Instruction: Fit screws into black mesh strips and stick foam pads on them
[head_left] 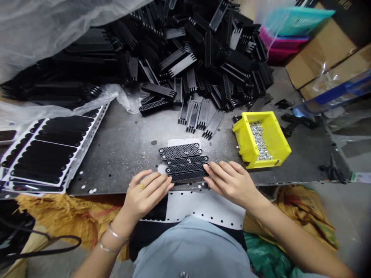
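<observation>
Several black plastic strips point(185, 159) lie side by side in front of me, lattice side up. Small round metal pieces show at some strip ends and near the middle. My left hand point(147, 193), with a ring on one finger, is at the left end of the nearest strip point(188, 176), thumb and index finger close together on it. At the right ends of the nearest strips is my right hand point(228, 181), its index fingertip and thumb against them. The undersides of both hands' fingers are hidden.
A yellow bin point(266, 162) of small metal pieces stands right. Behind is a large heap of black plastic parts point(203, 50). Sheets of black stickers point(49, 150) lie left, under plastic film point(58, 31). Scissors point(333, 170) lie far right. A white dotted sheet point(203, 206) covers my lap.
</observation>
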The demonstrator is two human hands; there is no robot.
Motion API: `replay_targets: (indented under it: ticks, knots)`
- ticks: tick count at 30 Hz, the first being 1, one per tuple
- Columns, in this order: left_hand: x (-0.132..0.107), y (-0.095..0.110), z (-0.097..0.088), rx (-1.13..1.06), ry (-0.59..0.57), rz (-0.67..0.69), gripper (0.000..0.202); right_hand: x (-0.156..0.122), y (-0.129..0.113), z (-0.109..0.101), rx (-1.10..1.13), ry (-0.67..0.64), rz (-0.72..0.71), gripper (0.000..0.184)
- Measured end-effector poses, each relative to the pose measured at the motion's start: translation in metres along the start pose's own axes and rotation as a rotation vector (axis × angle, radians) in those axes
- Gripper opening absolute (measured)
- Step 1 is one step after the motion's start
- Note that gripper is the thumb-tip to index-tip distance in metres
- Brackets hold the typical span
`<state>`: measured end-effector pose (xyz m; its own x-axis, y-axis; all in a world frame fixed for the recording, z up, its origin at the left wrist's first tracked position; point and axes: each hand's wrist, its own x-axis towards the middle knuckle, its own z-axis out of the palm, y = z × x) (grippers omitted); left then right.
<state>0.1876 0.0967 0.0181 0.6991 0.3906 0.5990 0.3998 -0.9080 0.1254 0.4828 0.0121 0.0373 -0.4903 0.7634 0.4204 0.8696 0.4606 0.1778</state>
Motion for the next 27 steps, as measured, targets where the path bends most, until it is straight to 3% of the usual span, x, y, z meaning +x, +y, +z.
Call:
replay_targets:
  ticks: [4,10,12,14,18,20,23,27]
  knots:
    - [-0.008,-0.003,0.007,0.064,0.054,0.037,0.029,0.009,-0.005,-0.004,-0.087,-0.037,-0.021,0.023]
    - [-0.016,-0.007,0.009,0.069,0.052,0.099,0.033,0.009,0.035,-0.004,0.028,-0.094,-0.287,0.022]
    - [-0.014,-0.009,0.008,0.074,0.063,0.077,0.031,0.010,0.042,-0.003,0.095,-0.100,-0.312,0.022]
    - [-0.012,-0.010,0.008,0.069,0.069,0.070,0.031,0.017,0.038,-0.001,0.168,-0.113,-0.227,0.019]
    - [-0.014,-0.011,0.009,0.022,0.034,0.165,0.033,0.041,0.010,0.018,0.347,-0.132,0.147,0.019]
    - [-0.015,-0.011,0.009,0.034,0.041,0.129,0.033,0.050,-0.001,0.029,0.461,-0.118,0.285,0.017]
    - [-0.015,-0.013,0.006,0.041,0.050,0.072,0.032,0.047,-0.006,0.031,0.587,-0.116,0.346,0.012]
    - [-0.011,-0.020,0.003,-0.010,-0.020,0.188,0.036,0.025,0.002,0.014,0.562,-0.145,0.313,0.010]
